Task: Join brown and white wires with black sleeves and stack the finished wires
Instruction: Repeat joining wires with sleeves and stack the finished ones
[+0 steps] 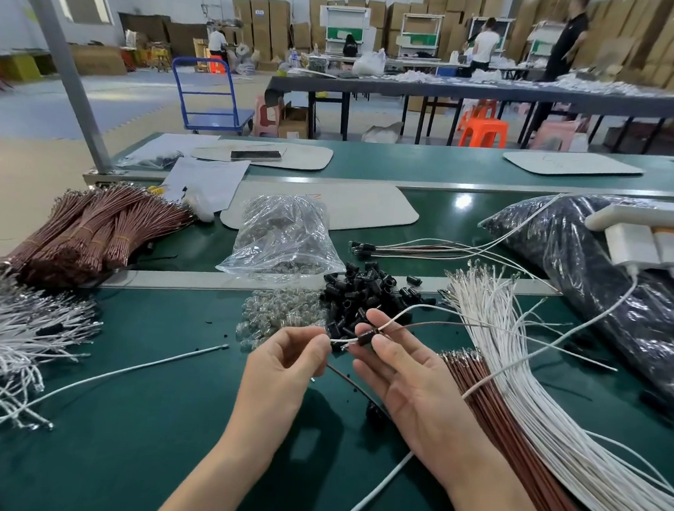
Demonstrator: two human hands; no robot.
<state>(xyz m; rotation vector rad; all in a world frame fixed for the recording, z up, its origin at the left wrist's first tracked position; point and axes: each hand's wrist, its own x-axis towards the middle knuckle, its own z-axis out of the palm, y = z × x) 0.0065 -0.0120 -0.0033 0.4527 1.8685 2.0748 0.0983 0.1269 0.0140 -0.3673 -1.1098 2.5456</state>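
Observation:
My left hand (284, 369) pinches the metal-tipped ends of a white wire and a brown wire just left of a black sleeve (368, 336). My right hand (403, 367) holds that sleeve between thumb and fingertips; a white wire (399, 317) and a brown wire (443, 326) run out of it to the right. Just behind the hands lies a pile of loose black sleeves (358, 294). A fan of white wires (520, 373) and a row of brown wires (490, 399) lie to the right. Finished joined wires (409, 250) rest farther back on the belt.
Tied bundles of brown wires (93, 230) and a heap of white wires (6, 332) sit at the left. A clear bag (284, 238) and small glass bulbs (277, 315) lie in the middle. At the right sits a large dark bag (617, 288). A loose white wire (133, 372) crosses the green belt.

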